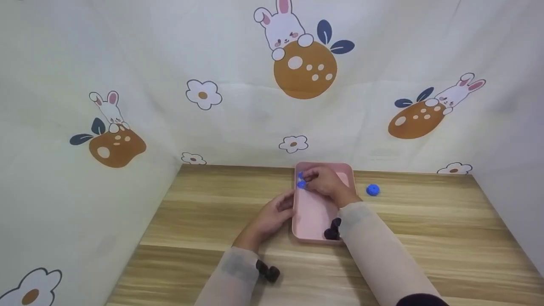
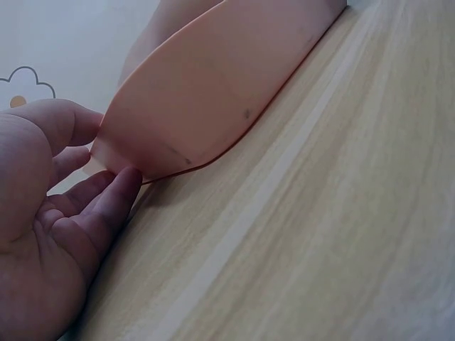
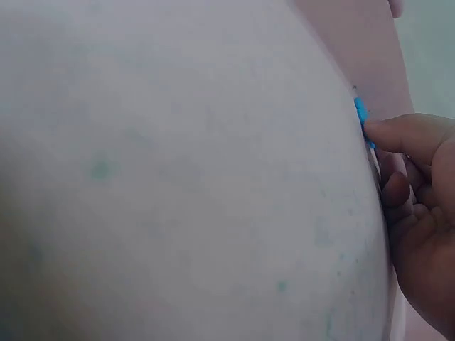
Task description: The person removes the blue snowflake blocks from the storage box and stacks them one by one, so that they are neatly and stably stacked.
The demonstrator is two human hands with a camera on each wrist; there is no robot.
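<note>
A pink rectangular tray (image 1: pixel 316 221) lies on the wooden table. Two small blue lumps (image 1: pixel 301 185), clay-like in look, are by its left inner wall. My right hand (image 1: pixel 325 180) reaches into the tray with its fingertips at those lumps. In the right wrist view, one fingertip touches a blue piece (image 3: pixel 361 114); whether the fingers pinch it is hidden. Against the tray's left outer side rests my left hand (image 1: pixel 274 216). The left wrist view shows those fingers (image 2: pixel 117 192) touching the outer wall and rim, loosely bent.
A larger round blue lump (image 1: pixel 373 190) sits on the table (image 1: pixel 425 212) right of the tray. Behind the table hangs a pale patterned cloth (image 1: pixel 238 127). A pale surface with greenish spots (image 3: pixel 199 170) fills most of the right wrist view.
</note>
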